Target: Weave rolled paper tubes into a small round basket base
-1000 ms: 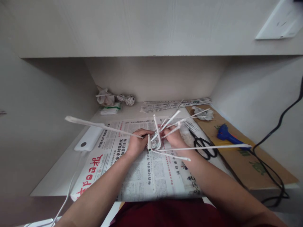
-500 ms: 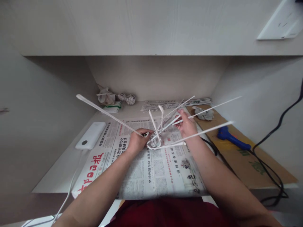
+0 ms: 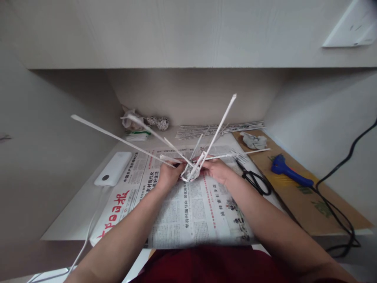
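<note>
- One small woven bundle of rolled white paper tubes [image 3: 191,172] sits above the spread printed newspaper [image 3: 182,208], its long ends fanning upward.
- My left hand [image 3: 168,175] pinches it from the left.
- My right hand [image 3: 217,169] grips its right side.
- Black-handled scissors [image 3: 253,180] and a blue glue gun [image 3: 287,175] lie right.

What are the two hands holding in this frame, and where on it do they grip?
Both the left hand and the right hand grip a small woven piece of rolled paper sticks at its central hub, one on each side; the long loose ends fan outward.
</note>
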Tool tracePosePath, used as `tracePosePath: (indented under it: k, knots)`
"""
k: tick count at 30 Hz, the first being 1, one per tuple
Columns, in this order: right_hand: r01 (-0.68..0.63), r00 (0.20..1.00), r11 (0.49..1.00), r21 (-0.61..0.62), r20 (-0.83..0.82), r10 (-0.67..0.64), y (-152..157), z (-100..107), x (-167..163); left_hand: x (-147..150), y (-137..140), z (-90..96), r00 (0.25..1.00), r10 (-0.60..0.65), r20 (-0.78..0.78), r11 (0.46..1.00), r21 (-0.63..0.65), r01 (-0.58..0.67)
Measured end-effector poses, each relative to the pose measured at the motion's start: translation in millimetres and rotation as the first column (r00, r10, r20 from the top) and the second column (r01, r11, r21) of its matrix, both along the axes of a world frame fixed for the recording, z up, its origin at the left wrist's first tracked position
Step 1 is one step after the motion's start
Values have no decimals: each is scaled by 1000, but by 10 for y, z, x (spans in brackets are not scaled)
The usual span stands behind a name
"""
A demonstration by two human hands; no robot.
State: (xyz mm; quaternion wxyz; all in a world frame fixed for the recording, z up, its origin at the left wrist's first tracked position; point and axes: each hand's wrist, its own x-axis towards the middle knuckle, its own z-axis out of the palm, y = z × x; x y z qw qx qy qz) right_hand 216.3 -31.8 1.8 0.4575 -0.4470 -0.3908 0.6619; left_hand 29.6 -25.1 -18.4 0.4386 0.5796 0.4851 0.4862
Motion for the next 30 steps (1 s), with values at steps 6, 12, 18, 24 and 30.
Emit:
tracePosePath:
  k: [6,12,18,24,30]
  knots:
    - [103,994,993,-61,52,-100,-21,-31,-113,-20,-8,-42,998,47,-50,993,106,-41]
    - [168,985,985,-46,49,-166,-67,-78,-219,5,-55,-7,999,-38,21,999,-9,38]
    - [260,961,965,12,93,-260,-56,-77,-242,92,-129,172,999,-34,30,997,-73,36]
    - [276,948,958,83,142,-285,-46,-106,-256,101,-100,95,986,8,167,978,-206,27]
    - [247,948,955,165,161,-273,-30,-195,-237,92,-70,1,970,-9,243,975,-213,63]
